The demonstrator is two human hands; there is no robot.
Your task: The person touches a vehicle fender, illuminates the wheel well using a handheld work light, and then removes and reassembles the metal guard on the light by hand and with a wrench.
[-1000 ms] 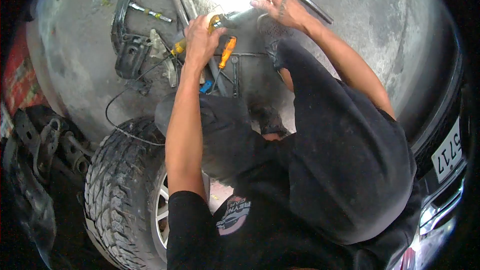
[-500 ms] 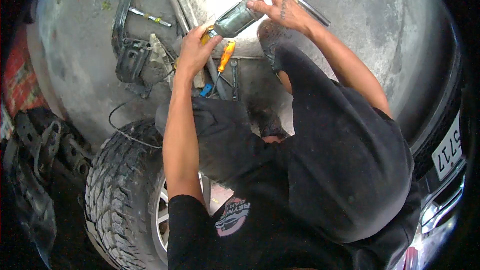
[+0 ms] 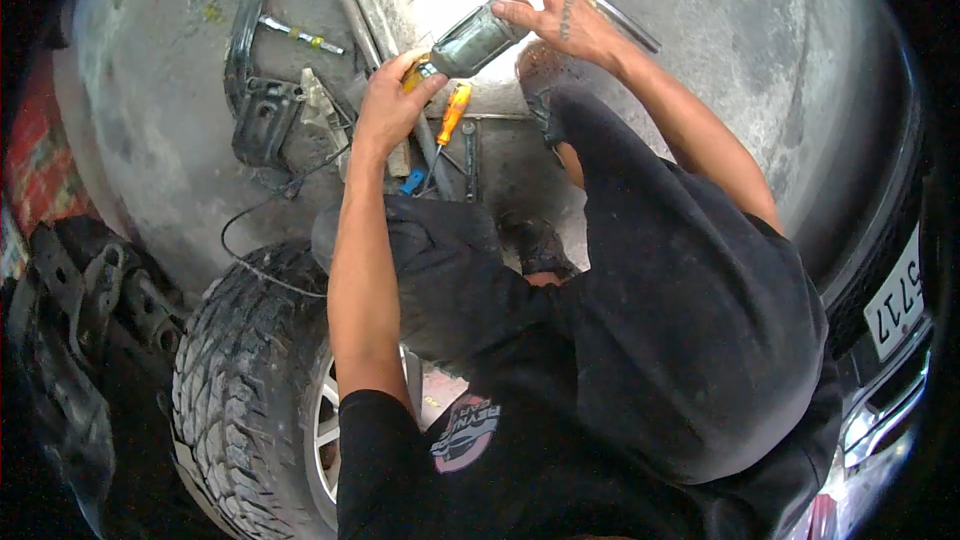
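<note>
A corded work lamp [image 3: 472,44] with a yellow handle and a dark housing shines brightly onto the floor away from me. My left hand [image 3: 392,100] is wrapped round its yellow handle. At the lamp's far end is my right hand [image 3: 560,18], its thumb and fingertips on the edge of the housing. An orange screwdriver [image 3: 454,115] lies just below the lamp, beside a wrench [image 3: 470,160] and a small blue item [image 3: 412,181]. Long metal bars [image 3: 365,8] run past my left hand.
A ratchet [image 3: 300,34] and a black bracket [image 3: 262,120] lie at the left. The lamp's cable [image 3: 240,258] crosses a large tire [image 3: 240,380]. Dark metal parts [image 3: 95,290] stand far left. A bumper with a plate [image 3: 897,308] is at the right.
The lamp has been turned so its dark housing shows, and my left hand has moved slightly down and left with it. The cable near the bracket has shifted.
</note>
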